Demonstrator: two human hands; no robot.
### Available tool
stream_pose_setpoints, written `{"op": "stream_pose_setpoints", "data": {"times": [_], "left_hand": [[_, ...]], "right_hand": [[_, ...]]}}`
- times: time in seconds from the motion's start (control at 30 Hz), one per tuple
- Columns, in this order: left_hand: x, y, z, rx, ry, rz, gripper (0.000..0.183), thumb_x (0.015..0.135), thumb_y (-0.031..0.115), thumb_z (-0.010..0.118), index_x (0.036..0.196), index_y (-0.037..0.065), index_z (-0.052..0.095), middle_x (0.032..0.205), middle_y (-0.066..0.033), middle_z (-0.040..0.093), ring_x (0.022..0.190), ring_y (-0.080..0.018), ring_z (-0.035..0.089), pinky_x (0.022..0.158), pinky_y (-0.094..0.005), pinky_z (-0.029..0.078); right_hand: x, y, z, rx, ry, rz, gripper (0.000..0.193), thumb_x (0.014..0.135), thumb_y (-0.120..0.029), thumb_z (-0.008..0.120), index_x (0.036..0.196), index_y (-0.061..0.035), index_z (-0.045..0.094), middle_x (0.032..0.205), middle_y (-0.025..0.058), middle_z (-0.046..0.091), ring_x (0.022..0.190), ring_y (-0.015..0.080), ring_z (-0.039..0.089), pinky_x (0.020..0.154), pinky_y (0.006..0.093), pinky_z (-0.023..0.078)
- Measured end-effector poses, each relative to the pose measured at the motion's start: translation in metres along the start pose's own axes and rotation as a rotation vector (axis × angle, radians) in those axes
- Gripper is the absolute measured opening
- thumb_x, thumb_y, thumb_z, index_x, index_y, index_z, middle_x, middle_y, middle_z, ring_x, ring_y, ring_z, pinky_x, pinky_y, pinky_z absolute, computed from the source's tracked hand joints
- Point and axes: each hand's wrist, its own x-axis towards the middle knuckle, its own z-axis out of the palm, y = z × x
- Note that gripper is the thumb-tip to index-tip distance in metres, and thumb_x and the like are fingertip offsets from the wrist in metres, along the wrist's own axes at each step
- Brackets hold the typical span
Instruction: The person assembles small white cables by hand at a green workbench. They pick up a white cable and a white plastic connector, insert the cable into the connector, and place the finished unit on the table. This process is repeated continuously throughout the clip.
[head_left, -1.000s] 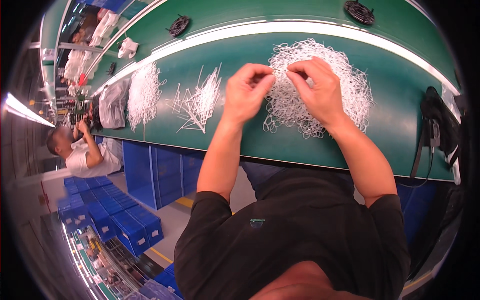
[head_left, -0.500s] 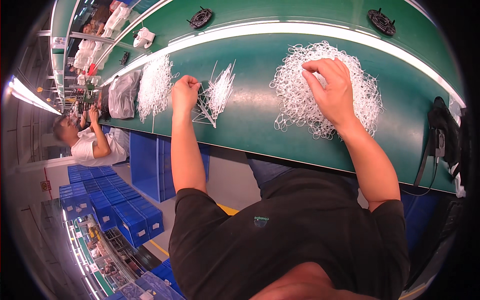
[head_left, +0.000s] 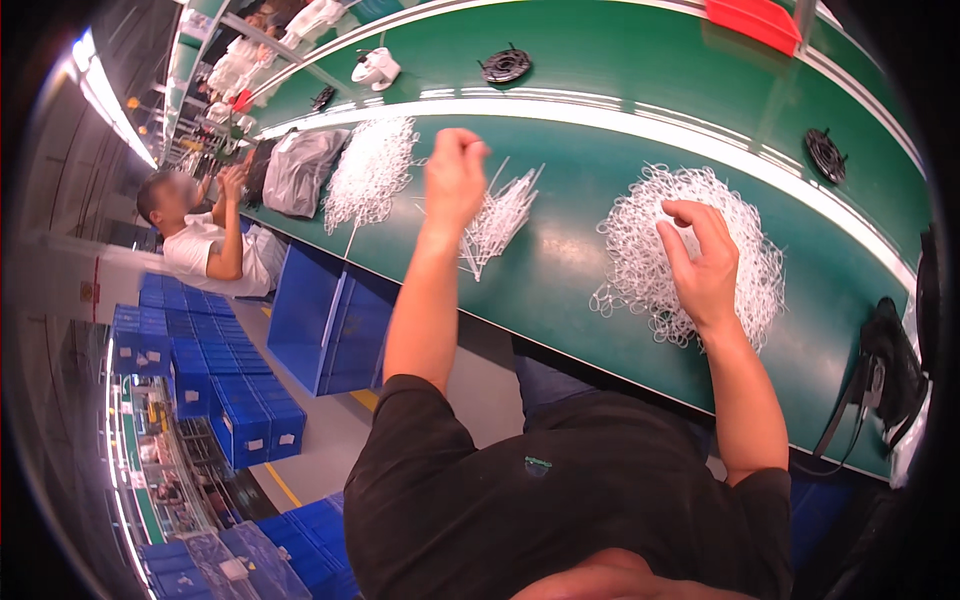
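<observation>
My left hand point(head_left: 457, 182) is raised over the green workbench point(head_left: 560, 270), its fingers pinched together; whatever they hold, if anything, does not show. Just right of it lies a small bundle of straight white plastic ties point(head_left: 503, 218), thin and strip-like. My right hand point(head_left: 706, 262) hovers at a wide heap of white looped ties point(head_left: 640, 225), thumb and fingers curved apart with nothing visible between them. Another heap of white looped ties point(head_left: 372, 165) lies to the left of my left hand.
Beyond the left heap sits a grey plastic bag point(head_left: 300, 172), and past it a co-worker point(head_left: 205, 240) at the same bench. Black round parts point(head_left: 506, 66) and a white part point(head_left: 376, 68) lie on the far strip. A black strap bag point(head_left: 885, 365) rests at right; blue crates point(head_left: 250, 420) stand on the floor.
The whole view has swung, so the bench sits lower and further right. My left hand has shifted farther across the bench beside the straight ties. My right hand stays over its heap.
</observation>
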Motion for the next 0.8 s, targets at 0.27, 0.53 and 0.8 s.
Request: {"op": "stream_pose_setpoints", "data": {"times": [0.27, 0.53, 0.8], "left_hand": [[-0.043, 0.123, 0.076, -1.286, -0.463, -0.304, 0.01, 0.097, 0.004, 0.061, 0.104, -0.002, 0.056, 0.091, -0.011, 0.067, 0.076, -0.0137, 0.067, 0.066, -0.0292, 0.06], [-0.051, 0.134, 0.094, -1.524, -0.514, -0.46, 0.012, 0.095, 0.001, 0.064, 0.105, -0.003, 0.058, 0.098, -0.0123, 0.067, 0.077, -0.014, 0.068, 0.069, -0.0291, 0.062], [-0.07, 0.125, 0.122, -1.167, -0.32, -0.227, 0.01, 0.094, 0.0, 0.065, 0.102, -0.001, 0.06, 0.089, -0.0075, 0.066, 0.074, -0.0117, 0.066, 0.063, -0.0272, 0.059]], "right_hand": [[-0.006, 0.001, 0.001, 0.144, -0.066, 0.075, 0.03, 0.084, -0.001, 0.075, 0.112, -0.0023, 0.065, 0.102, 0.0116, 0.071, 0.095, 0.0218, 0.069, 0.086, 0.0334, 0.054], [-0.006, 0.005, 0.003, 0.177, -0.02, 0.187, 0.01, 0.09, -0.002, 0.07, 0.097, -0.0014, 0.065, 0.086, 0.0075, 0.071, 0.083, 0.0153, 0.067, 0.08, 0.0295, 0.052], [-0.005, 0.014, -0.001, 0.115, 0.117, 0.183, 0.01, 0.087, 0.001, 0.068, 0.097, 0.0006, 0.066, 0.089, 0.0075, 0.069, 0.084, 0.0151, 0.065, 0.081, 0.0278, 0.051]]}}
